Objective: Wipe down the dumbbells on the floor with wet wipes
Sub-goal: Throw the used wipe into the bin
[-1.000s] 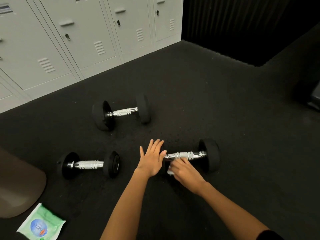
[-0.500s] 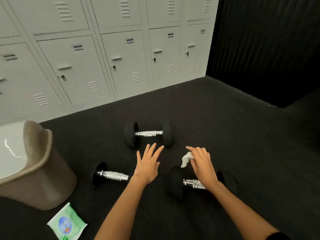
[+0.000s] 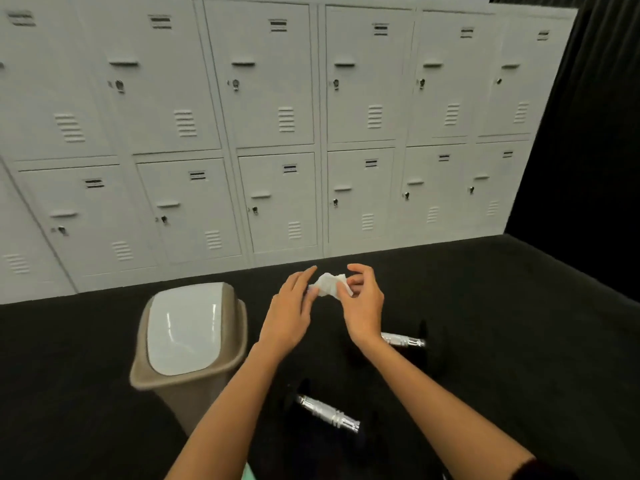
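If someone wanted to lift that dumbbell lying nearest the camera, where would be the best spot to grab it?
Probably the ribbed chrome bar of the near dumbbell, taken from above with a hand wrapped round its middle. It lies flat on the black floor and is slim enough to wrap; its dark end weights are bulky and hard to make out.
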Demonstrator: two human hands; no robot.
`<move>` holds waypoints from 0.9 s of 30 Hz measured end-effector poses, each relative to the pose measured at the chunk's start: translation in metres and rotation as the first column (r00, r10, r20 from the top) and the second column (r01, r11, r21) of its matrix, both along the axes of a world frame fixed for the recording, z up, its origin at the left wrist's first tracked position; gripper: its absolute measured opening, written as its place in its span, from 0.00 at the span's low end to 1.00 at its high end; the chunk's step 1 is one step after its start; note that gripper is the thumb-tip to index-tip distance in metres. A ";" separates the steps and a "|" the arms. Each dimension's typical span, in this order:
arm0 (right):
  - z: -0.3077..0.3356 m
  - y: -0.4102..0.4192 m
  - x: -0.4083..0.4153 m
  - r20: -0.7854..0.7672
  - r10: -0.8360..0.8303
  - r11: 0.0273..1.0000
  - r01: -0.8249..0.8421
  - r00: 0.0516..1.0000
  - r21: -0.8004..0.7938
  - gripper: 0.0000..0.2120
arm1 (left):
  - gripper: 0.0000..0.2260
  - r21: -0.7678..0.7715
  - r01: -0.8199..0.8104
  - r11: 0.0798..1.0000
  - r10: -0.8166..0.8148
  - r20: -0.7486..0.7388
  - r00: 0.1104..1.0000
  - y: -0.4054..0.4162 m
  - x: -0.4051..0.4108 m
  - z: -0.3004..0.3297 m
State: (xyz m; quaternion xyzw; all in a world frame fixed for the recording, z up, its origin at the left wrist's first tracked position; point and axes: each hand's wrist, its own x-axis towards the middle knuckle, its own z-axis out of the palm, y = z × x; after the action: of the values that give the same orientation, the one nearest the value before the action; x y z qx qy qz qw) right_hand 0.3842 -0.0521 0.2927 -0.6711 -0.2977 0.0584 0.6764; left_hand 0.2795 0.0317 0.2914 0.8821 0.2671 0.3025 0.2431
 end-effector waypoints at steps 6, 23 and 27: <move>0.008 0.079 -0.097 -0.016 0.196 0.981 -0.196 0.980 0.003 0.12 | 0.17 -0.068 -0.205 0.976 0.210 0.077 0.975 0.040 -0.092 0.000; -0.082 0.152 -0.173 0.453 0.430 0.866 -0.215 0.781 -0.450 0.08 | 0.09 -0.049 -0.685 0.727 0.686 0.066 0.724 0.082 -0.181 -0.090; -0.094 0.148 -0.168 0.705 0.407 0.886 -0.065 0.581 -0.458 0.07 | 0.16 -0.029 -0.690 0.723 0.690 -0.012 0.724 0.083 -0.178 -0.106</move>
State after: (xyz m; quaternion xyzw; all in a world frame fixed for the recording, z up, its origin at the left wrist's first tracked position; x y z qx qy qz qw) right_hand 0.2166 0.0958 0.1988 -0.6995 -0.6337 -0.0926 0.3172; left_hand 0.1015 0.1148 0.1855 0.7159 0.5804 0.3667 0.1269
